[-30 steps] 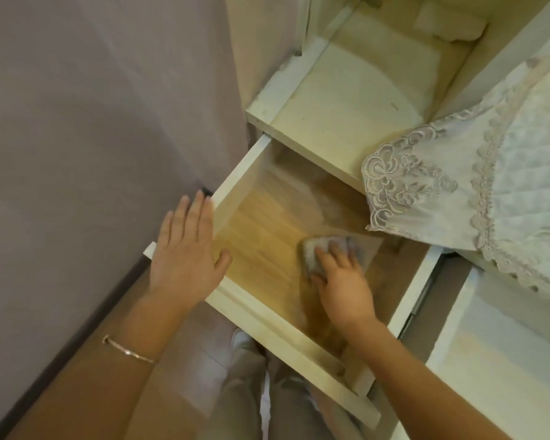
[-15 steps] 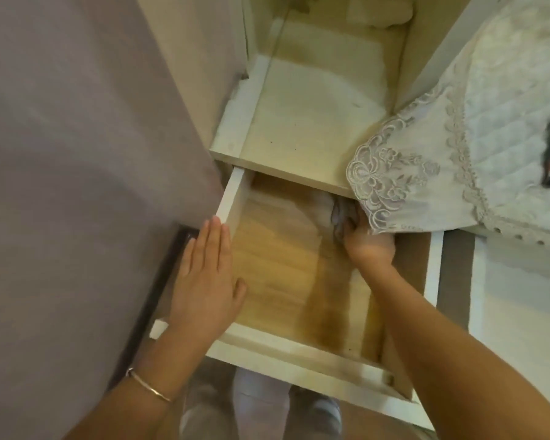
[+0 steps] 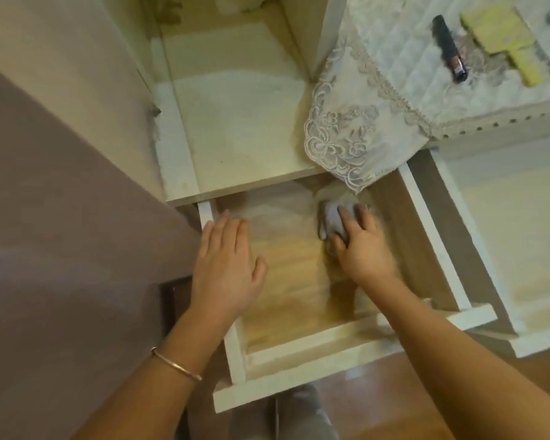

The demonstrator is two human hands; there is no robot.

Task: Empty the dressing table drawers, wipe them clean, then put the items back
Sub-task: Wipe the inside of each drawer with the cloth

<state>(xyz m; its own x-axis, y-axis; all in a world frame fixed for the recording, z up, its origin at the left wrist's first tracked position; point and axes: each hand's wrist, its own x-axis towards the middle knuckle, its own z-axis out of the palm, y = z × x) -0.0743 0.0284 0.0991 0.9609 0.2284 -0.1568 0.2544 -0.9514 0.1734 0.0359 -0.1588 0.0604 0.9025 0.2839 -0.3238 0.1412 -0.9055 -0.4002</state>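
Two drawers are seen pulled out of the dressing table: the left drawer [image 3: 286, 373], under work, and a second drawer [image 3: 521, 265] to its right. No loose items are seen in either, so the emptying step is judged complete for the left drawer and the wiping step is in hand.

A grey cloth [image 3: 332, 219] is pressed flat on the wooden floor of the left drawer, near its back right corner, just in front of the lace edge of the table cover [image 3: 346, 134] that hangs over the back of the drawer. The cloth is held down by the right hand [image 3: 359, 246], with the fingers spread over it; the grip is a flat press, not a closed fist. The left hand [image 3: 226, 265] is laid open, palm down, on the left edge of the drawer and nothing is held in it; it is judged to steady the drawer.

A dark tube [image 3: 451, 49] and a yellow brush [image 3: 502, 36] lie on the table cover at the back right, well apart from the drawer.

For the next move, the cloth should be drawn toward the front edge in overlapping strokes, and the corners should be covered. The hanging lace should be kept clear of the cloth.
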